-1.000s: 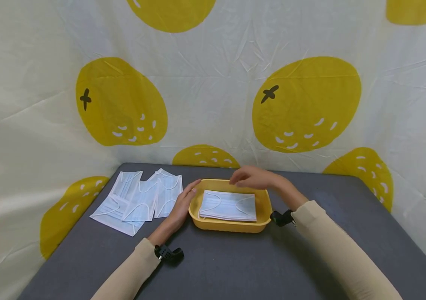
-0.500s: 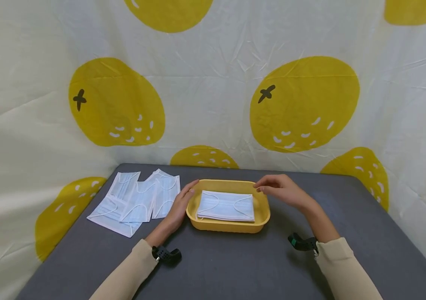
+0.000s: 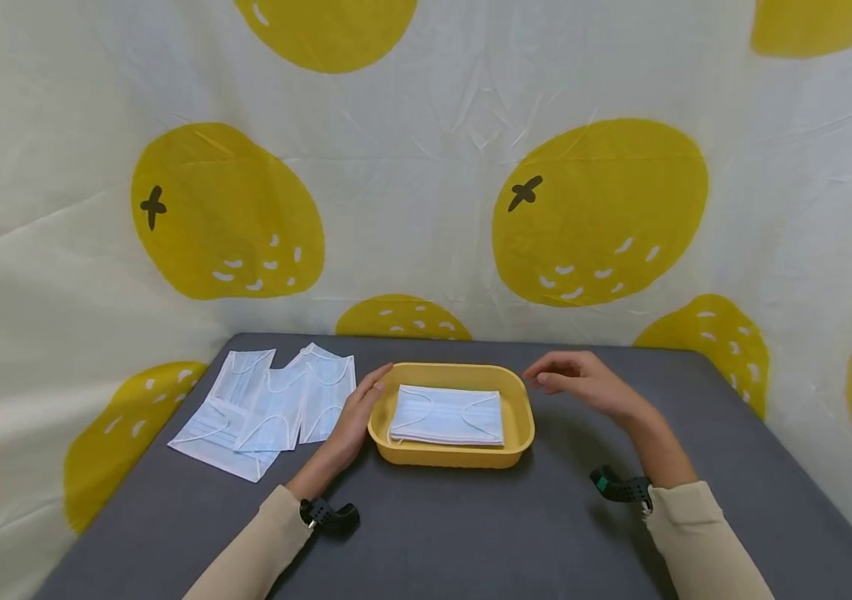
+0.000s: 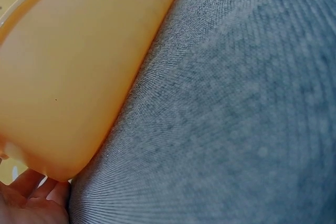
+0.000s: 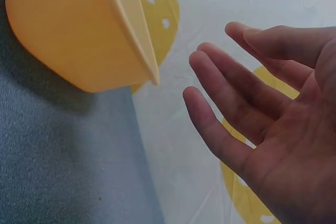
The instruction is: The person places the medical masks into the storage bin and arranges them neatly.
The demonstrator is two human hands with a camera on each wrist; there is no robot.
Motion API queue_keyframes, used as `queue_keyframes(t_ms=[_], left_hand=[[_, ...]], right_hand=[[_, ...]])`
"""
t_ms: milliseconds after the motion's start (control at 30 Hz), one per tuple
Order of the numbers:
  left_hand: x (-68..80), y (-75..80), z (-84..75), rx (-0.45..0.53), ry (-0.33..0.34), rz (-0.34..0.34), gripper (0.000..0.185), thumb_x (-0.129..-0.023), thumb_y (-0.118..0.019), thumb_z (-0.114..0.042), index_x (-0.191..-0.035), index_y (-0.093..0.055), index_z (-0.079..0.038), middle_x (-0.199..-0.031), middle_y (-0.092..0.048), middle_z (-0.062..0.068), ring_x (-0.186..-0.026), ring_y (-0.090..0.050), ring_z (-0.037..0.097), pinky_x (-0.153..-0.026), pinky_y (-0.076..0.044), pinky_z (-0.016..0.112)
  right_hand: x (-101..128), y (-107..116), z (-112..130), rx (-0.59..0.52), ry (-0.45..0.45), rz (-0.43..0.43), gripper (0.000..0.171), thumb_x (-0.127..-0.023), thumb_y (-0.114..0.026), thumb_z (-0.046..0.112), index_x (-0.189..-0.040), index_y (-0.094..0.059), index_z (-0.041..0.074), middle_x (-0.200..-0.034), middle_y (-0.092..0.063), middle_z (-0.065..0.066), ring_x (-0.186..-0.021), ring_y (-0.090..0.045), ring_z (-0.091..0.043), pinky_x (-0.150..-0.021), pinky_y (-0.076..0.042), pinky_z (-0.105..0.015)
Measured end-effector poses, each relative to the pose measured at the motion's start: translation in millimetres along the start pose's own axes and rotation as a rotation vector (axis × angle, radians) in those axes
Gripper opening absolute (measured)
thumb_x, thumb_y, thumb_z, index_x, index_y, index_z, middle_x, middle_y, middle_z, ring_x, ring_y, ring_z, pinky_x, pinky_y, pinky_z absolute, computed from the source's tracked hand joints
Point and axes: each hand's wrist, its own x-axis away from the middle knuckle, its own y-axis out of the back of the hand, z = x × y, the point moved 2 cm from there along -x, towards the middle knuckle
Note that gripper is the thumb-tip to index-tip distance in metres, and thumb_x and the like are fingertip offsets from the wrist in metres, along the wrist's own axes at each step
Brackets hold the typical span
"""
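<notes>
Yellow tray (image 3: 519,417) sits mid-table (image 3: 471,533), a flat stack of masks (image 3: 447,414) lying inside it. Left hand (image 3: 354,419) rests against the tray's left wall — fingers straight, laid along the rim, not curled around it. In the left wrist view only the fingers (image 4: 31,200) show, at the tray's (image 4: 68,77) corner, touching it.

Right hand (image 3: 583,383) hovers just right of the tray, near its far right corner, not touching — fingers loosely spread, holding nothing. The right wrist view confirms this: palm (image 5: 283,129) relaxed, the tray's (image 5: 68,40) outer wall close beside it, a gap between them.

Loose masks (image 3: 268,408) lie fanned and overlapping on the table, left of the left hand, some touching one another. Lemon-print cloth (image 3: 426,167) hangs behind and to both sides.
</notes>
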Motion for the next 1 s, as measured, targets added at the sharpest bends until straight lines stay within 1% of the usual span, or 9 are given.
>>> queue_keyframes(t_ms=[67, 167, 267, 367, 533, 600, 700, 867, 1000], left_hand=[[1.7, 1.5, -0.3, -0.004, -0.005, 0.001, 0.047, -0.112, -0.039, -0.028, -0.157, -0.043, -0.017, -0.165, -0.038, 0.01, -0.155, -0.032, 0.03, -0.128, -0.022, 0.052], [2.6, 2.7, 0.2, -0.012, 0.001, -0.008, 0.046, -0.113, -0.039, -0.028, -0.157, -0.044, -0.018, -0.165, -0.039, 0.008, -0.155, -0.032, 0.029, -0.128, -0.023, 0.052], [2.9, 3.0, -0.6, -0.021, 0.007, -0.018, 0.045, -0.113, -0.039, -0.028, -0.157, -0.045, -0.019, -0.165, -0.04, 0.008, -0.155, -0.032, 0.028, -0.129, -0.023, 0.052], [2.2, 3.1, -0.2, -0.023, 0.001, -0.019, 0.045, -0.113, -0.038, -0.026, -0.157, -0.044, -0.018, -0.165, -0.039, 0.008, -0.155, -0.032, 0.029, -0.129, -0.023, 0.052], [1.1, 2.9, 1.4, -0.008, -0.005, -0.007, 0.046, -0.113, -0.038, -0.025, -0.157, -0.044, -0.016, -0.166, -0.038, 0.01, -0.156, -0.03, 0.03, -0.129, -0.021, 0.053], [0.8, 2.9, 2.4, -0.004, -0.006, -0.003, 0.046, -0.113, -0.038, -0.026, -0.157, -0.043, -0.016, -0.166, -0.037, 0.011, -0.156, -0.03, 0.031, -0.129, -0.021, 0.053], [1.3, 2.8, 2.7, 0.0, -0.002, -0.005, 0.046, -0.113, -0.039, -0.027, -0.157, -0.044, -0.016, -0.166, -0.038, 0.01, -0.156, -0.03, 0.031, -0.129, -0.021, 0.053], [1.4, 1.9, 2.0, 0.005, -0.004, -0.005, 0.046, -0.113, -0.038, -0.026, -0.157, -0.044, -0.017, -0.165, -0.038, 0.009, -0.156, -0.031, 0.03, -0.129, -0.022, 0.052], [1.2, 1.0, -0.3, 0.004, -0.014, 0.001, 0.045, -0.113, -0.038, -0.026, -0.157, -0.044, -0.017, -0.166, -0.038, 0.009, -0.156, -0.031, 0.029, -0.129, -0.022, 0.052]], right_hand=[[-0.5, -2.0, -2.6, -0.006, -0.005, 0.006, 0.021, -0.104, -0.061, 0.015, -0.118, -0.073, 0.005, -0.121, -0.071, -0.018, -0.11, -0.07, -0.032, -0.09, -0.06, -0.032], [-0.8, -3.3, -4.4, -0.007, -0.017, 0.012, 0.021, -0.105, -0.06, 0.016, -0.118, -0.073, 0.006, -0.124, -0.068, -0.028, -0.11, -0.069, -0.032, -0.09, -0.059, -0.03], [-1.8, -2.7, -5.0, -0.004, -0.023, 0.014, 0.022, -0.105, -0.06, 0.016, -0.118, -0.073, 0.005, -0.126, -0.066, -0.031, -0.111, -0.069, -0.033, -0.089, -0.059, -0.03], [-2.1, -1.1, -5.2, 0.002, -0.025, 0.01, 0.021, -0.105, -0.059, 0.016, -0.118, -0.073, 0.005, -0.126, -0.067, -0.029, -0.111, -0.069, -0.033, -0.09, -0.06, -0.032], [-1.6, 0.9, -5.3, 0.01, -0.026, 0.011, 0.021, -0.105, -0.059, 0.017, -0.118, -0.073, 0.007, -0.123, -0.07, -0.019, -0.111, -0.07, -0.031, -0.091, -0.06, -0.037], [-1.3, 1.1, -5.3, 0.013, -0.031, 0.013, 0.021, -0.105, -0.059, 0.018, -0.118, -0.073, 0.007, -0.122, -0.071, -0.016, -0.111, -0.07, -0.029, -0.091, -0.06, -0.037], [-0.8, 0.9, -5.3, 0.012, -0.036, 0.016, 0.022, -0.105, -0.059, 0.018, -0.118, -0.072, 0.005, -0.122, -0.071, -0.016, -0.109, -0.07, -0.027, -0.091, -0.06, -0.036], [0.5, 1.8, -5.1, 0.025, -0.042, 0.016, 0.025, -0.106, -0.059, 0.017, -0.121, -0.071, 0.0, -0.119, -0.072, -0.016, -0.103, -0.07, -0.017, -0.089, -0.06, -0.036], [0.9, 3.4, -4.0, 0.026, -0.052, 0.017, 0.025, -0.106, -0.058, 0.016, -0.121, -0.071, 0.0, -0.119, -0.072, -0.016, -0.102, -0.07, -0.012, -0.087, -0.06, -0.031]])
